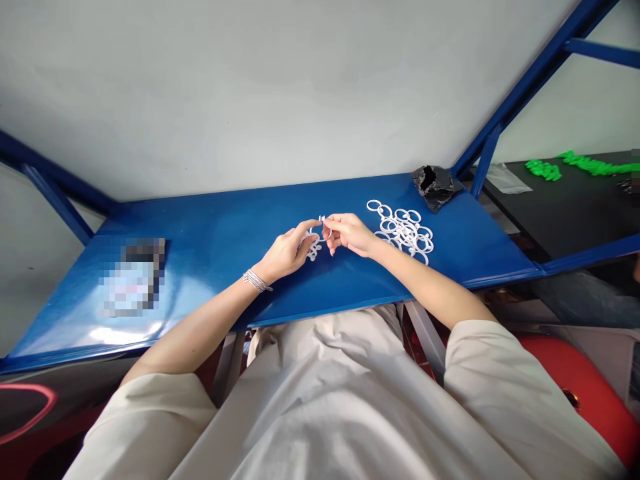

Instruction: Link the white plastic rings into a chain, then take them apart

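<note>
My left hand [289, 252] and my right hand [349, 234] meet over the middle of the blue table [210, 233]. Both pinch a small white plastic ring [323, 220] between their fingertips. From my left hand hangs a short chain of linked white rings [314, 249], which touches the table. A pile of several loose white rings [404, 230] lies just right of my right hand. A silver bracelet sits on my left wrist.
A crumpled black plastic bag [435, 185] lies at the table's back right corner. A blurred-out flat object [133, 277] rests on the left side. Blue frame bars rise at both ends. To the right, a black table [575, 207] holds green pieces [544, 169].
</note>
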`<state>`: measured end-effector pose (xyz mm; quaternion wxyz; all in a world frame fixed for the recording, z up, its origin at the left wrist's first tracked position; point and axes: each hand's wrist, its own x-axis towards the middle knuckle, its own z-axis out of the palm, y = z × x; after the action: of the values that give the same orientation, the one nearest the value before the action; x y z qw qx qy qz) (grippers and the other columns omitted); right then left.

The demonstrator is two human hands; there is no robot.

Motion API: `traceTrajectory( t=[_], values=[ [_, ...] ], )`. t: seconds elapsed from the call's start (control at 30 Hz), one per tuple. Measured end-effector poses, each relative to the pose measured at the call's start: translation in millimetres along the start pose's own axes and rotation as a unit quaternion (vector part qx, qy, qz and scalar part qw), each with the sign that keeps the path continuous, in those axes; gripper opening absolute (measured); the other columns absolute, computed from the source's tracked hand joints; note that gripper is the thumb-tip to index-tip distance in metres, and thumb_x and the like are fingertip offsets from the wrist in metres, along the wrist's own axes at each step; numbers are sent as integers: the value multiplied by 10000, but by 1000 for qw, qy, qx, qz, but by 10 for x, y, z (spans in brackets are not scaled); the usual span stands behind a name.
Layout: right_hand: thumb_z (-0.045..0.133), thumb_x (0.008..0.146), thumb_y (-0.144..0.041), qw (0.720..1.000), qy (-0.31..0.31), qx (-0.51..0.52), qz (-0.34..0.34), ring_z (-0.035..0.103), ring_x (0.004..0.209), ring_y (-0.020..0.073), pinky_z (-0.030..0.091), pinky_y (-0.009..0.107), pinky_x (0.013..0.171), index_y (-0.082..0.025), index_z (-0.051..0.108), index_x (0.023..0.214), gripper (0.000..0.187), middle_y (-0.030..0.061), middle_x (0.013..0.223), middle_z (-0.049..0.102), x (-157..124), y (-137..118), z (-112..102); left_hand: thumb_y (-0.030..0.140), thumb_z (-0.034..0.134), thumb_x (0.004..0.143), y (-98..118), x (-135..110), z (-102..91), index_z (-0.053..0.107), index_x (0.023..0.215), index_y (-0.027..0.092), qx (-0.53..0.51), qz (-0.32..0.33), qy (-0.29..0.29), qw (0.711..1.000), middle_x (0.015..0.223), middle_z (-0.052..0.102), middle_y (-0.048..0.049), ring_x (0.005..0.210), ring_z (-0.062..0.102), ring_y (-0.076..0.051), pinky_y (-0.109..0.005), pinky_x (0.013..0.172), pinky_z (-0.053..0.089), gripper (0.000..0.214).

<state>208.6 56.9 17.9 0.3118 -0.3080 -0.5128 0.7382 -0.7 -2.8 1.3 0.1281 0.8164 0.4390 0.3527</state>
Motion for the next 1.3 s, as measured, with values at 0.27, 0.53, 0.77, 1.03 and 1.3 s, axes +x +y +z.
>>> traceTrajectory(
  t=[0.27, 0.53, 0.77, 1.03, 1.3],
  values=[
    [874, 871, -452, 997, -8, 18, -69, 720, 689, 143, 649, 279, 637, -165, 623, 851, 382, -9, 792, 672, -12, -20, -17, 434, 623, 1036, 36, -7, 66, 459, 1330, 196, -58, -66, 44, 995, 925, 768, -48, 794, 756, -188, -285, 730, 567, 412],
    [935, 746, -484, 993, -5, -58, -101, 553, 568, 75, 471, 224, 529, -123, 791, 869, 407, 19, 765, 707, -8, 46, -33, 457, 801, 907, 36, -29, 73, 556, 1417, 199, -22, -38, 83, 996, 1237, 782, -128, 1111, 787, -265, -382, 1004, 626, 622],
    [908, 751, -483, 991, -54, -97, -80, 642, 630, 144, 534, 285, 623, -115, 786, 896, 413, 34, 686, 719, -22, 77, -24, 525, 765, 927, 76, -28, 86, 656, 1398, 209, -17, -39, 98, 994, 1111, 808, -89, 982, 786, -225, -329, 930, 625, 578],
    [807, 885, -405, 931, 45, -263, -251, 710, 754, 154, 586, 297, 712, -198, 720, 1070, 291, 73, 1073, 737, -123, 43, 42, 480, 694, 975, 67, -4, 51, 766, 1122, 191, -6, -18, 74, 997, 790, 694, -31, 685, 623, -153, -272, 710, 527, 332],
    [731, 942, -365, 901, 53, -320, -289, 670, 772, 186, 575, 348, 758, -202, 790, 897, 179, 74, 930, 717, -141, 48, 27, 525, 719, 954, 25, -19, 65, 757, 1047, 179, -12, 1, 53, 999, 719, 630, -14, 602, 543, -131, -259, 610, 460, 360]
  ],
)
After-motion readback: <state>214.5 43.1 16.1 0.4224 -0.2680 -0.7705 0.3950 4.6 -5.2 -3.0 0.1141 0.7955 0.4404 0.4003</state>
